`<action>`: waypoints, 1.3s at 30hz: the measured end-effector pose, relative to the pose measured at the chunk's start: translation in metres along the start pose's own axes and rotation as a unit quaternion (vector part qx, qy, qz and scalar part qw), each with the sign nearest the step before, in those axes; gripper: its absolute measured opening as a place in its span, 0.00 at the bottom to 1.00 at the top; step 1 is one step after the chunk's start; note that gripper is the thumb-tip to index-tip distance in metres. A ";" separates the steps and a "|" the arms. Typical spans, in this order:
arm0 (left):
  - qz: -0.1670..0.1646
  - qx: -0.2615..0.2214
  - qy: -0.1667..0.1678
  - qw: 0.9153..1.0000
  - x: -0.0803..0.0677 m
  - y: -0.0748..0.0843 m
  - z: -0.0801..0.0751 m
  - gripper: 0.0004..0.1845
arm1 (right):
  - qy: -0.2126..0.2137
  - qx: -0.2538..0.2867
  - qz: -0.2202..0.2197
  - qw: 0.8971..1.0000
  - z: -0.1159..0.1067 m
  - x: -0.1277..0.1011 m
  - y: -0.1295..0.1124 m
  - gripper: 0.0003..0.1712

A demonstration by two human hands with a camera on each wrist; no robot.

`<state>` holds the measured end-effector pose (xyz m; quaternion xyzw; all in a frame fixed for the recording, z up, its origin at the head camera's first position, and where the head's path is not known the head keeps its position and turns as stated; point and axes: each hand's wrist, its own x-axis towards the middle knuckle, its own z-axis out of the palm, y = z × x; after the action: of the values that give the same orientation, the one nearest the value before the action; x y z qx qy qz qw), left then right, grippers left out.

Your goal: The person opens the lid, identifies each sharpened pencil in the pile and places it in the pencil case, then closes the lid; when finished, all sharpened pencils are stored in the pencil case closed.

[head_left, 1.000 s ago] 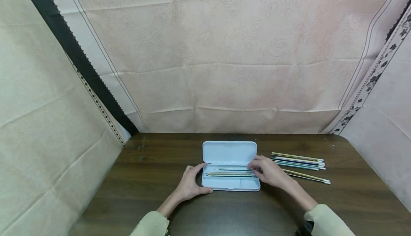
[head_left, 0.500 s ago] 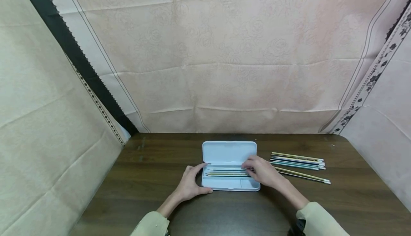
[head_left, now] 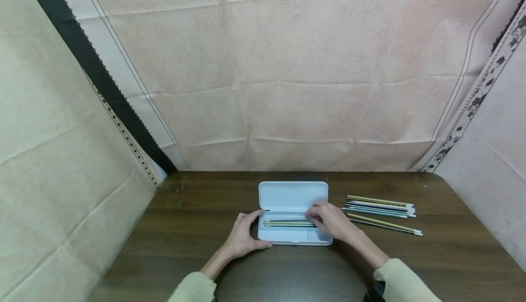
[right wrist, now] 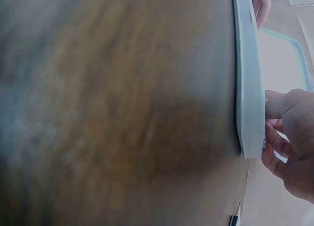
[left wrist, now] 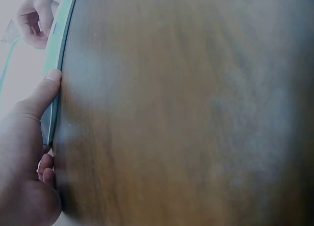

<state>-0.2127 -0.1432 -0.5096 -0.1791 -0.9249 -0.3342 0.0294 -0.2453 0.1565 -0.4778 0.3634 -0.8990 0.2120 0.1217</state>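
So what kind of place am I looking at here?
Probably a draped recording booth or tabletop setup: patterned cloth hangs behind and beside a dark wooden table holding an open pencil case and loose pencils.

No legible text, label, brand, number or sign: none on the white pencil case [head_left: 293,196], on the loose pencils [head_left: 380,206] beside it, on the brown table [head_left: 189,229], or on the rose-patterned backdrop cloth [head_left: 287,73].
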 end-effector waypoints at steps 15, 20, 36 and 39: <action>0.005 -0.002 0.004 1.000 -0.001 -0.001 0.002 0.49 | 0.004 0.026 0.006 1.000 -0.011 -0.007 0.005 0.09; 0.003 -0.002 0.003 1.000 0.000 0.000 0.001 0.49 | 0.043 0.035 0.004 0.998 -0.029 -0.021 0.021 0.09; 0.002 -0.003 0.000 1.000 0.000 -0.001 0.000 0.49 | 0.115 0.005 0.020 0.993 -0.082 -0.095 0.090 0.15; 0.003 -0.003 0.000 1.000 0.001 0.000 0.000 0.49 | 0.109 -0.010 0.028 0.994 -0.086 -0.103 0.098 0.16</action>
<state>-0.2133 -0.1430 -0.5096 -0.1816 -0.9232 -0.3373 0.0297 -0.2360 0.3219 -0.4693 0.3118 -0.8920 0.2446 0.2172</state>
